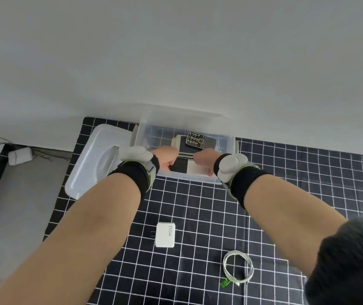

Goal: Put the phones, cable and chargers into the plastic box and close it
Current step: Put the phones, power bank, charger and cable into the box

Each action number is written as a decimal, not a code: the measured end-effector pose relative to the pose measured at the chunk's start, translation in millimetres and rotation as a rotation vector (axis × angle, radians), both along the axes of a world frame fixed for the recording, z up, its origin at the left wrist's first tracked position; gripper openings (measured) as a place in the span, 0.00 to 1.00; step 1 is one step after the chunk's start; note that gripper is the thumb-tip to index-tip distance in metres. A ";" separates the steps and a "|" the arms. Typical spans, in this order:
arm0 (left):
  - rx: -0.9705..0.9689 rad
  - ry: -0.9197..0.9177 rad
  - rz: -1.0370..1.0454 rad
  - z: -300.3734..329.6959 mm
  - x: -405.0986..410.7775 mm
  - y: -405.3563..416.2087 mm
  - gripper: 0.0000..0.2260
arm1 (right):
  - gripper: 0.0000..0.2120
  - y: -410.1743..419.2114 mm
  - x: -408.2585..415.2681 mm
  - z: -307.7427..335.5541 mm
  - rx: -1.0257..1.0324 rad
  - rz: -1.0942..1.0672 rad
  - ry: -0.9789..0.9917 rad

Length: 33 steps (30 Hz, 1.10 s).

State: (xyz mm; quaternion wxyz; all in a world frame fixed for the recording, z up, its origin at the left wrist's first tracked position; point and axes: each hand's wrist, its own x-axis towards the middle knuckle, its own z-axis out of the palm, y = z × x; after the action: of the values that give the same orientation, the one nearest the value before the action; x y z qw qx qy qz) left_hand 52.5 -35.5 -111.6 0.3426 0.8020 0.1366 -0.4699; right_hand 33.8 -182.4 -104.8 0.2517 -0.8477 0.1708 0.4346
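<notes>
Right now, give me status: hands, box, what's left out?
Left hand and right hand both gripping a phone inside the open plastic box. Lid off, beside box. White charger and coiled cable still on the mat.

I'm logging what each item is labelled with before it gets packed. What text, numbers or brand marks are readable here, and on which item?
"150W" on the white square charger lying on the black grid cloth, seen upside down.
Large white keypad digits on the black phone in the clear plastic box; individual figures too blurred to quote reliably.
Dark lettering on the small green tag beside the coiled white cable: too small to read.
</notes>
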 end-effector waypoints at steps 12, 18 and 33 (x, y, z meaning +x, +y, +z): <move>0.002 -0.040 0.100 11.1 28.2 4.2 0.13 | 0.13 -8.5 14.6 -0.2 -0.271 0.090 -0.431; -0.052 -0.069 0.103 3.2 35.3 14.0 0.12 | 0.14 -11.3 12.8 -12.9 -0.338 0.331 -0.527; -0.050 -0.174 0.084 10.5 42.6 11.6 0.07 | 0.13 -6.3 4.4 -17.1 -0.365 0.535 -0.668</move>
State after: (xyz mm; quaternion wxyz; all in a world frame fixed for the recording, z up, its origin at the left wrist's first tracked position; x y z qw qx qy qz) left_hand 95.2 -23.9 -101.1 0.3923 0.8247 0.1281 -0.3869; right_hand 38.2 -188.6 -121.9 0.0188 -0.9860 -0.0707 0.1500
